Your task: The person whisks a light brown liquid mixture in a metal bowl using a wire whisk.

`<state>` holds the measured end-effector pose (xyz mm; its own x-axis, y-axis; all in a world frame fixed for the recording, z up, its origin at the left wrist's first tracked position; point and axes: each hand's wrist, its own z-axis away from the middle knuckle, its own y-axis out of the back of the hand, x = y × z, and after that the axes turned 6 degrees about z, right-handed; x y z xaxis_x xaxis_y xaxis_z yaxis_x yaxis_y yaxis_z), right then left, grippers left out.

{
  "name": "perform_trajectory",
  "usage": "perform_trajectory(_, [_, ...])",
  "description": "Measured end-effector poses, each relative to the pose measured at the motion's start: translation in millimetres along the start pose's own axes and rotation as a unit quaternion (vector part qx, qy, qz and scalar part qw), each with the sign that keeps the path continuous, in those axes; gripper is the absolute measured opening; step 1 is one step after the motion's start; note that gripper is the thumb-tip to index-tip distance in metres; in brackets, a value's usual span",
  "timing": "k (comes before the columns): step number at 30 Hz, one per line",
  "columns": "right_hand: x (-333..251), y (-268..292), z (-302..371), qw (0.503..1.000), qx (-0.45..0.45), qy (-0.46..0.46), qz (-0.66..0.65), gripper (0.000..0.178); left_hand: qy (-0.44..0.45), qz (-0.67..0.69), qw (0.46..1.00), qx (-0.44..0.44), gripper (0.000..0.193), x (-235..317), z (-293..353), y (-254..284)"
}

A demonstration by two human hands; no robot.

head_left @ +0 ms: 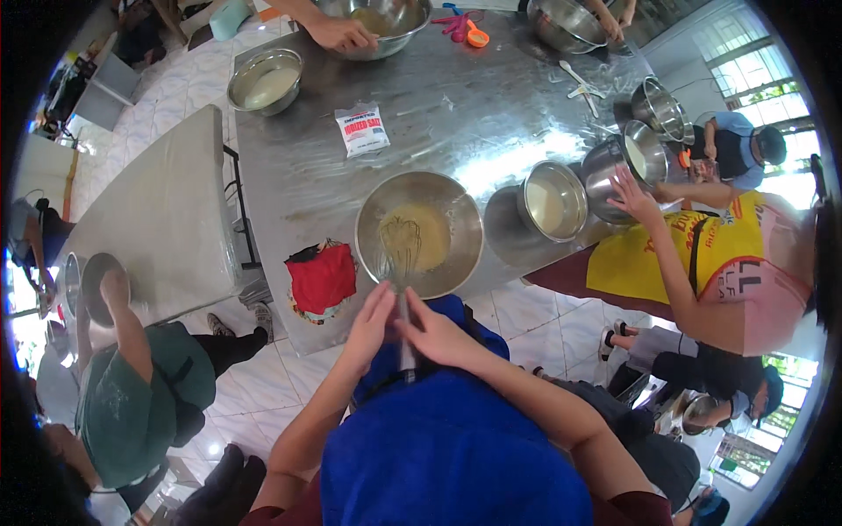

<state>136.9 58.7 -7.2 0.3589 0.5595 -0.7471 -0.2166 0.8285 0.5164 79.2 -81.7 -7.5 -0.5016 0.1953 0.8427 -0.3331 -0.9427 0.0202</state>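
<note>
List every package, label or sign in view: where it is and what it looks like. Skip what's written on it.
Small pouch: lies flat on the steel table, beyond the mixing bowl where both hands roll a whisk handle; roughly square, white, with red print.
Printed apron: on a person at the table's right edge; yellow with red lettering.
No screens or wall signs show.

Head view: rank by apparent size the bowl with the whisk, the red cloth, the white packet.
1. Bowl with the whisk, largest.
2. Red cloth.
3. White packet, smallest, though it lies farther from the camera, so its true size is unsure.
</note>
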Motion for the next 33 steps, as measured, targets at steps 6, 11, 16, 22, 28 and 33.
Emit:
perform_trajectory(6, [28, 53, -34, 0.984, 0.080, 0.149, 0.054, 0.015, 0.255, 0.121, 0.945, -0.165, 0.035, 11, 8, 19])
perform_trajectory(11, [117, 81, -108, 0.938, 0.321, 0.078, 0.105, 0.066, 0.309, 0.046, 0.943, -0.111, 0.031, 61, 28, 19])
perform_trajectory(16, [146, 61, -138, 0.957, 0.273, 0.046, -0.088, 0.068, 0.305, 0.011, 0.947, -0.098, 0.033, 109, 67, 20])
perform_trajectory(22, [162, 60, -150, 0.928, 0.252, 0.033, -0.272, 0.041, 0.267, 0.001, 0.960, -0.083, 0.043, 138, 101, 5])
perform_trajectory(28, [163, 59, -150, 0.923, 0.240, 0.050, -0.296, 0.036, 0.251, 0.085, 0.961, -0.084, 0.047, 125, 101, -12])
perform_trajectory(33, [126, 65, -134, 0.911, 0.216, 0.081, -0.341, 0.039, 0.247, -0.031, 0.966, -0.069, 0.051, 30, 49, -14])
